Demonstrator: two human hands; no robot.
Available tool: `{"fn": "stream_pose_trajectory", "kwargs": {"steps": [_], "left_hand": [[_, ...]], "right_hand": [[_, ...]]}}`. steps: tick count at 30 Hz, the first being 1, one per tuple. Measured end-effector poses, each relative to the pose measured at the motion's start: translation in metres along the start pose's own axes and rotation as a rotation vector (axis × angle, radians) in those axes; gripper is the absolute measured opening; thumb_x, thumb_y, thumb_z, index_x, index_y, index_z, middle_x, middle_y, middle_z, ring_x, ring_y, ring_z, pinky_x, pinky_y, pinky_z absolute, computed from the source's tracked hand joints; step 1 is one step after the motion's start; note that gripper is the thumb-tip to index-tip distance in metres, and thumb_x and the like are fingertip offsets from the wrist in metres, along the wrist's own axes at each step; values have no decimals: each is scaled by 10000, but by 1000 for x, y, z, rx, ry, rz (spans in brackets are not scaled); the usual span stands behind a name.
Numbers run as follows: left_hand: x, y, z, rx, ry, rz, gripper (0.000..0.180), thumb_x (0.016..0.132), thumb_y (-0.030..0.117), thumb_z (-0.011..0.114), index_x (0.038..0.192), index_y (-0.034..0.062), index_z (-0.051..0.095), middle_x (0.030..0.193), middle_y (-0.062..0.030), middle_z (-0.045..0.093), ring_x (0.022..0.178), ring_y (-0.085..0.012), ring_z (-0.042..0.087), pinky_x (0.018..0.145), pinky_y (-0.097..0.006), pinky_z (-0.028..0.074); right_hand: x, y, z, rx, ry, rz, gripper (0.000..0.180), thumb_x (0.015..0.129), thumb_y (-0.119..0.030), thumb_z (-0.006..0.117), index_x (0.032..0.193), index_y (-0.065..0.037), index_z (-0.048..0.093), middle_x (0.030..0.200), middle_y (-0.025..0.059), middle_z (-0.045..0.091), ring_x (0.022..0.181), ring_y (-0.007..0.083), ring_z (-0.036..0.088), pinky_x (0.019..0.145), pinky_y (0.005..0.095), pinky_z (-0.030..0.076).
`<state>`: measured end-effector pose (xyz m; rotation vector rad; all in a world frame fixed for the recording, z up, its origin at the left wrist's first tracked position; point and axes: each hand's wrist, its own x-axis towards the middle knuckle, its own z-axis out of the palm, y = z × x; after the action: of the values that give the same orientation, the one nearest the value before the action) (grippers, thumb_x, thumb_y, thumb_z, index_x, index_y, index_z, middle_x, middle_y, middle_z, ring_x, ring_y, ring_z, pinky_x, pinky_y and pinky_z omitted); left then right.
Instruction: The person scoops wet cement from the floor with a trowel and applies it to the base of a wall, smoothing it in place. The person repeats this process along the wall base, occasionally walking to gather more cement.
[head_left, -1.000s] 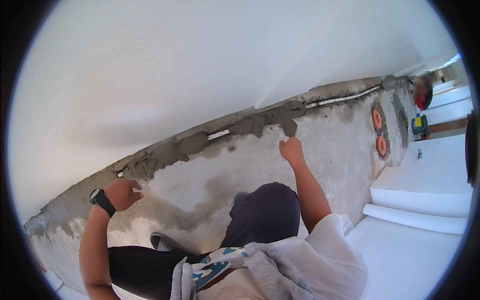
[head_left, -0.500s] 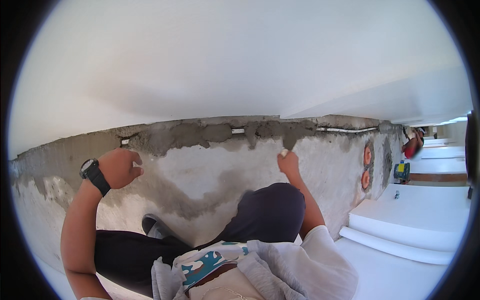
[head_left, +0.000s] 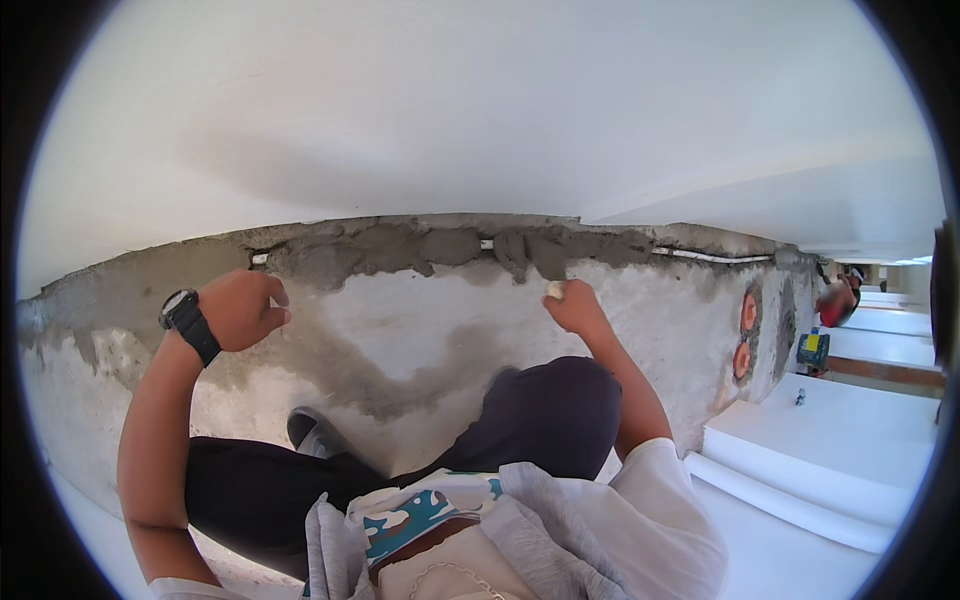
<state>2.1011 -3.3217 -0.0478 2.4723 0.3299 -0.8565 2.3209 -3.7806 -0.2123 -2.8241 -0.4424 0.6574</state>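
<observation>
A trowel (head_left: 548, 262) is in my right hand (head_left: 577, 306); its pale handle end shows at my fist, and the grey blade lies against the wet mortar (head_left: 450, 246). The blade's outline blends with the mortar. This mortar runs in a rough strip along the joint where the concrete surface meets the white wall. Short stretches of white pipe (head_left: 712, 258) show through the strip. My left hand (head_left: 243, 308), with a black watch on the wrist, hovers below the strip's left part. Its fingers curl loosely, thumb apart, holding nothing.
A smooth white wall (head_left: 400, 110) spans the far side. Two orange round boxes (head_left: 745, 335) are set in the concrete at the right. Beyond lie white stepped slabs (head_left: 815, 420), a blue-green container (head_left: 812, 349) and another person (head_left: 838, 300). My knees are bent close below my hands.
My right hand has moved left along the mortar strip with the trowel. My left hand keeps its pose, and the whole view has shifted slightly.
</observation>
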Motion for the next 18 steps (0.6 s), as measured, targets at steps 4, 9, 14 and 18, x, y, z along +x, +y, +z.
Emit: {"fn": "stream_pose_trajectory", "kwargs": {"steps": [4,9,14,18], "left_hand": [[-1,-4,3,-11,34,62,241,873,243,680,982,36,737,842,-174,727,838,-359,701,790,-432,546],[11,-24,34,-40,-57,201,233,875,249,673,967,44,733,846,-171,723,826,-353,698,767,-437,544],[72,-31,57,89,-377,430,249,892,267,647,951,44,741,914,-186,725,898,-372,690,823,-450,537],[101,-10,28,324,-459,429,248,902,272,643,955,50,741,914,-179,723,916,-371,687,826,-451,532]], "right_hand": [[-7,12,8,30,125,193,281,803,-174,665,813,107,673,858,349,667,907,460,680,792,513,551],[-4,-36,68,-2,129,34,274,833,-180,661,874,89,632,844,313,667,859,476,671,776,515,547],[-16,-67,67,136,8,-98,320,848,-215,652,891,102,630,854,334,666,882,487,666,787,512,548],[-33,-54,64,197,266,225,349,857,-239,647,881,109,643,854,339,670,881,472,676,772,520,552]]}}
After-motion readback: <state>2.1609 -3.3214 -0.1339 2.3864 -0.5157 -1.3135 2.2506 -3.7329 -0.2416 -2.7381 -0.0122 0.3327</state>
